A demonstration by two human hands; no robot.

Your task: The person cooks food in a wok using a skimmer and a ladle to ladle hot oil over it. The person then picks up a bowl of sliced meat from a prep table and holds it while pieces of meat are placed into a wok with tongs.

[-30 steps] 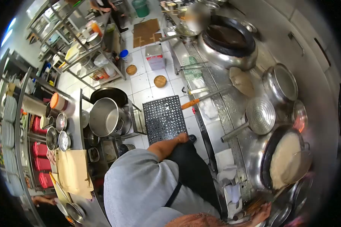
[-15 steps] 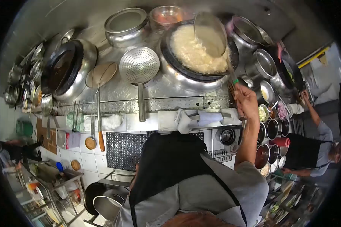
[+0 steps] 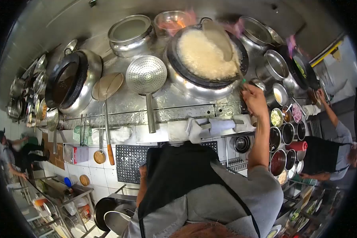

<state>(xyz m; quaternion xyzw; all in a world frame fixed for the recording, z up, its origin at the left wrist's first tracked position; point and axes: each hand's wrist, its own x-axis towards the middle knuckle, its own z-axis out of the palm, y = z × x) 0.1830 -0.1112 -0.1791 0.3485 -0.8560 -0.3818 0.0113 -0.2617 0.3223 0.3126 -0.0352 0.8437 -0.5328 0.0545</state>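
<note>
My right hand is closed around the handle of a long-handled skimmer; green shows on the handle just ahead of my fingers. The skimmer's wide round head is blurred and tilted over the far right side of a black wok. Pale, foaming liquid fills much of that wok. My left hand hangs low beside my apron, partly hidden, and its fingers cannot be made out. Closer to me than the wok, a perforated ladle and a mesh strainer rest on the steel range.
A second wok with dark liquid stands left. A lidded pot sits at the back. Flames show behind the foaming wok. At right, a co-worker's hand is at another wok, near several ingredient containers. Another person is far left.
The skimmer head has swung from steeply raised to a flatter tilt nearer the wok's far rim. My right hand stays on its handle. The person at far left shows more fully.
</note>
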